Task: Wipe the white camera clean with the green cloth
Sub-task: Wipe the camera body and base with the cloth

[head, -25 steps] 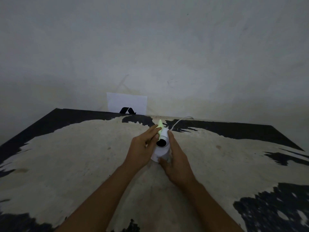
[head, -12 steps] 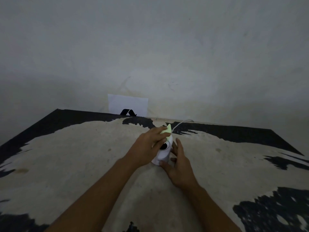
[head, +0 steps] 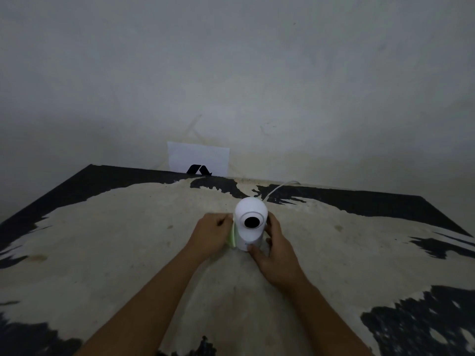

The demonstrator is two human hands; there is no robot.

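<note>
The white camera (head: 250,211) stands upright on the worn table (head: 115,240), its round black lens facing me. My left hand (head: 212,233) presses the green cloth (head: 232,236) against the camera's left side; only a thin pale-green strip of cloth shows between hand and camera. My right hand (head: 276,249) grips the camera's right side and base, thumb at the front bottom edge. A white cable (head: 280,187) runs from behind the camera toward the wall.
A white paper with a black mark (head: 198,159) leans against the grey wall at the table's back edge. The tabletop is beige with black patches along its edges and near corners.
My left hand slid with the cloth from the top of the camera down to its left side, uncovering the dome and lens. My right hand stayed at the right side and base.
</note>
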